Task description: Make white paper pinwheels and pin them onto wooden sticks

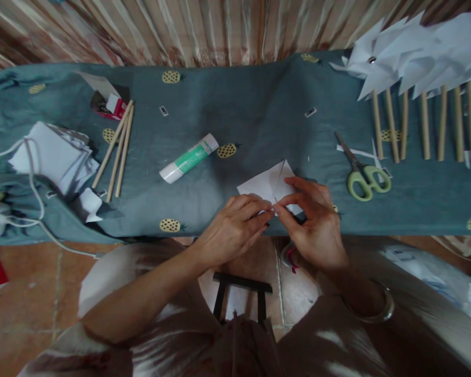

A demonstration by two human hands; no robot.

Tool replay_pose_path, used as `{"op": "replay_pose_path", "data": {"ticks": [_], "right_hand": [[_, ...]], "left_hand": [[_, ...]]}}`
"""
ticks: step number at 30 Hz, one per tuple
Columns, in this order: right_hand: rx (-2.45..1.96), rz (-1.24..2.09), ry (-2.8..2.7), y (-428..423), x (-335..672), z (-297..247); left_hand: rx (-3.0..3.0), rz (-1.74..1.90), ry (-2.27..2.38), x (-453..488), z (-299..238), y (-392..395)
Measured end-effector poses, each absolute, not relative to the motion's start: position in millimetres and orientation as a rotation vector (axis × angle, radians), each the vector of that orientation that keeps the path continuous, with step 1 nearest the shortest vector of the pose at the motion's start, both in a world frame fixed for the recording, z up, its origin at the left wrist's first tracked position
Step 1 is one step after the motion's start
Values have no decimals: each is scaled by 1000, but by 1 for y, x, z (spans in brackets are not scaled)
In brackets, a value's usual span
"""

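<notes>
A white folded paper square lies on the teal cloth near the table's front edge. My left hand rests on its near corner with fingers closed, pinching the paper. My right hand pinches the same corner from the right, and a thin pin seems to stand between the fingertips. The near part of the paper is hidden under both hands.
A glue stick lies left of the paper, green-handled scissors to the right. Finished white paper pinwheels on sticks fill the far right. Three loose wooden sticks, a paper stack and a white cable sit left.
</notes>
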State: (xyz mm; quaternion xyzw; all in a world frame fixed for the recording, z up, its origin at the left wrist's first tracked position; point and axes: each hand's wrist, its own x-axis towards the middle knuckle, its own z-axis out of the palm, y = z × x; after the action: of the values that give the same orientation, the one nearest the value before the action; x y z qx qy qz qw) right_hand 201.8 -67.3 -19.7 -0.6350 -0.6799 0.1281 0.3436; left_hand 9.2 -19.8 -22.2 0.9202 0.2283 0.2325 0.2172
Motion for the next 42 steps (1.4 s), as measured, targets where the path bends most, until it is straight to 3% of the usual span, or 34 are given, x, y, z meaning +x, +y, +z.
{"op": "replay_pose_path", "data": {"ticks": [19,34,42], "right_hand": [[-1639,343,-1737,-68,202,-21],[-1543,71,-1987,-73,200,-30],[-1472,101,-1999,-76,196,-35]], "left_hand": [[2551,620,630,9,-21,-19],[2542,611,634,11,-22,-20],[2562,609,612,9,-24,-20]]}}
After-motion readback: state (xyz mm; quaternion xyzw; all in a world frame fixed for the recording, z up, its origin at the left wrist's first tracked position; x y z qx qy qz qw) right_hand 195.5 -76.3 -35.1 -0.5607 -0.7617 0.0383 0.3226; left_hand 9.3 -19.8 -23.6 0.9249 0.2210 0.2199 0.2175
